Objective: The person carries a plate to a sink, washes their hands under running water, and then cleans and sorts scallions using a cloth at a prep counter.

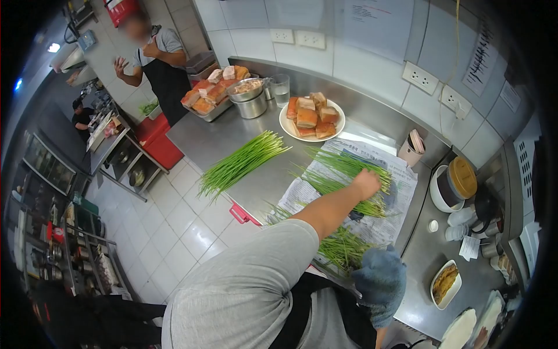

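My left hand [367,184] reaches across the newspaper [402,210], its fingers closed on the pale ends of a bunch of chives [340,166]. More chives [349,249] lie in a heap nearer my body, partly behind my arm. A separate thick bundle of chives [244,163] rests on the bare steel, its green tips over the counter edge. My right hand is covered by a blue-grey cloth or mitt [381,285] beside the near heap; its fingers are hidden.
On the steel counter [195,135] stand a plate of browned pork blocks [308,116], a tray of more pork [212,93], a metal pot [251,106] and a glass [280,88]. A dish of yellow-brown food [446,284] sits right. A person in an apron [165,81] stands beyond.
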Action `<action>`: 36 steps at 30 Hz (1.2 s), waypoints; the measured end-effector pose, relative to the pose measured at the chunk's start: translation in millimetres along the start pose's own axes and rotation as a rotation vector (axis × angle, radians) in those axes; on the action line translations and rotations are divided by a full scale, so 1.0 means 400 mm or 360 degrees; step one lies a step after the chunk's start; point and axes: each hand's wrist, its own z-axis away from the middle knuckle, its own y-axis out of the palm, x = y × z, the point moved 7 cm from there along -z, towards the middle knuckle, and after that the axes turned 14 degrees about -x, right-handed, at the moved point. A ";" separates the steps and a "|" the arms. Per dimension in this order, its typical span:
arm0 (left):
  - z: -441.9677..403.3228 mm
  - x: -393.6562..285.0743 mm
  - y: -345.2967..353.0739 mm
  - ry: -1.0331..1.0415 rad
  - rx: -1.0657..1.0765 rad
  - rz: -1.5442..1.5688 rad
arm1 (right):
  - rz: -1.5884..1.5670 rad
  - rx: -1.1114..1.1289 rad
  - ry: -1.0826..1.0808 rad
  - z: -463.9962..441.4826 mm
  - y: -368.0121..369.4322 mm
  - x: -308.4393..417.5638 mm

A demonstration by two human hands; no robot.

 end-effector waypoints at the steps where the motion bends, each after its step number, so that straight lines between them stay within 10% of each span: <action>1: -0.001 0.000 0.004 0.0023 0.0005 -0.0037 | -0.0006 -0.0001 0.0004 0.000 0.002 0.001; 10: 0.002 0.088 -0.173 -0.0209 -0.0488 0.0361 | -0.0066 -0.0070 0.0101 -0.013 0.024 0.052; 20: 0.228 0.266 -0.469 -0.0932 -0.0515 0.2699 | -0.1002 -0.0537 0.0834 -0.082 0.064 0.158; 28: 0.385 0.196 -0.489 -0.0965 -0.0280 0.2779 | -0.2345 -0.0588 0.1404 -0.127 0.201 0.217; 36: 0.436 0.084 -0.475 -0.0766 -0.0135 0.2479 | -0.2416 -0.0585 0.1181 -0.140 0.362 0.096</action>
